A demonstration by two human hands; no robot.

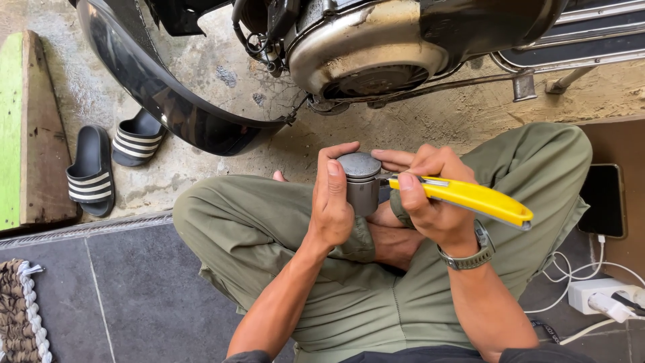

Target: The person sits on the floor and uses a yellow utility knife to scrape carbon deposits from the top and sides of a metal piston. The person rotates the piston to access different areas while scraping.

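Over my crossed legs, right at the middle of the view, my left hand (334, 202) is wrapped around a grey metal piston (361, 183), thumb up against its flat top and fingers curled behind it, holding it upright above my lap. My right hand (430, 202) is closed on a yellow-handled utility knife (470, 197), and its tip end meets the side of the piston just below the crown; the handle runs out to the right over my knee. A grey wristwatch (470, 255) sits on that wrist.

Room to move is tight. Straight ahead, a scooter engine (366, 47) with its rounded metal cover hangs close above the hands, and a black mudguard (154, 87) sweeps down to the left of it. My knees in olive trousers (248, 222) box in both sides.

Underneath, rough concrete floor (201, 168) lies ahead, and dark tiles (127, 289) are nearer me, split by a metal strip. A pair of black striped slides (107, 161) rests on the concrete at the left, beside a wooden board (44, 134). At the right edge a phone (603, 200) lies charging, its white cable running to a power strip (601, 296).
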